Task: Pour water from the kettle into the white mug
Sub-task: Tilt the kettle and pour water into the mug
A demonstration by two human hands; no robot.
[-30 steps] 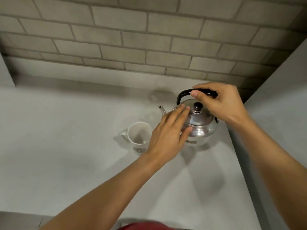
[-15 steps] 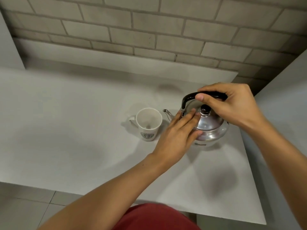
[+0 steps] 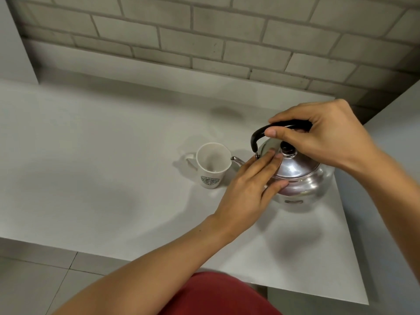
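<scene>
Fingers of right hand point(image 3: 322, 137) grip kettle point(image 3: 302, 178) handle; spout points left toward mug point(image 3: 212, 165).

one kettle point(image 3: 302, 176), one mug point(image 3: 212, 165), two hands point(image 3: 247, 192)

Place: plain home kitchen corner, likely.
Far: grey brick wall point(image 3: 204, 30).
Middle: bare white counter point(image 3: 102, 155) bearing a steel kettle point(image 3: 304, 178) and white mug point(image 3: 211, 167).
Near left: tiled floor point(image 3: 34, 280).

A grey brick wall point(image 3: 204, 30) backs a white table point(image 3: 91, 155) over tiled floor point(image 3: 34, 280).
</scene>
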